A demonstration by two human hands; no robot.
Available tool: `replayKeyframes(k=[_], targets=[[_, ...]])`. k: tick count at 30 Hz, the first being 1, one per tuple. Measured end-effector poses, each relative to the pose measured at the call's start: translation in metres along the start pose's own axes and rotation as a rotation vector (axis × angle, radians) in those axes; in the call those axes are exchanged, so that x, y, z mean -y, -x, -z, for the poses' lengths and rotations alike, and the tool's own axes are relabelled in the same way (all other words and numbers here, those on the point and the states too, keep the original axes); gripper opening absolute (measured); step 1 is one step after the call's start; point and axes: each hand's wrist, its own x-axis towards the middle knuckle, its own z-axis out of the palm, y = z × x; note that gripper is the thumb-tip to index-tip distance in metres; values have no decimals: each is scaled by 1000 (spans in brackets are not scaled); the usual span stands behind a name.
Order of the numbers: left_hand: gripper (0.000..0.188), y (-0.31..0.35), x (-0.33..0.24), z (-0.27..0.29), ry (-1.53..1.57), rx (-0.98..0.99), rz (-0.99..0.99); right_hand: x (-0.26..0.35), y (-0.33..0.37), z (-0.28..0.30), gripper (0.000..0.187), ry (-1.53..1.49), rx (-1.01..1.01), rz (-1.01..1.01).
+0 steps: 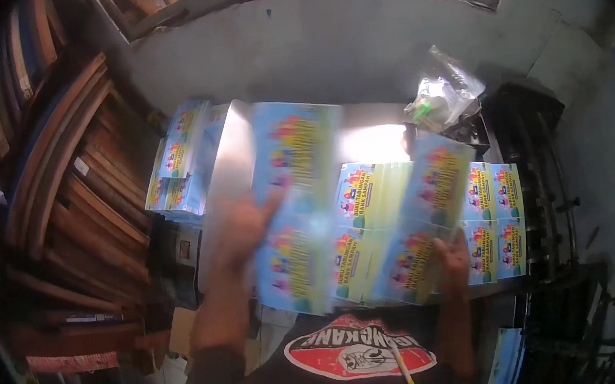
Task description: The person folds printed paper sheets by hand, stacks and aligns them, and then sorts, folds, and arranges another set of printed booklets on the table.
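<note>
My left hand (247, 224) grips a blue-and-yellow printed cover sheet (295, 141) by its left side, with the thumb over its face. The same two-panel picture of colourful cartoon figures is on a second cover sheet (433, 179), tilted, which my right hand (452, 255) pinches near its lower right edge. Both held sheets are smeared by motion. Between them, matching sheets (367, 193) lie overlapped on the table. More overlapped sheets (506, 193) lie to the right, beyond my right hand.
Piled printed sheets (183, 152) stand at the table's far left. A clear plastic bag (450, 91) sits on a dark box at the back right. Wooden frames (64, 157) lean along the left side. Dark metal bars (559, 195) run beside the table's right end.
</note>
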Motion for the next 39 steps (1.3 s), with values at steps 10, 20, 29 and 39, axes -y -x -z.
replayKeyframes(k=[10, 20, 29, 39], targets=[[72, -19, 110, -120, -468, 5, -88, -3, 7, -21, 41, -84, 59, -175], [31, -46, 118, -68, -419, -132, 82, -49, 7, 23, 35, -118, 21, -249], [25, 2, -4, -108, -179, -108, -164, -46, 0, 31, 37, -231, 45, -322], [50, -17, 131, -88, -791, -250, 35, -30, 2, 19, 44, 8, 57, -230]])
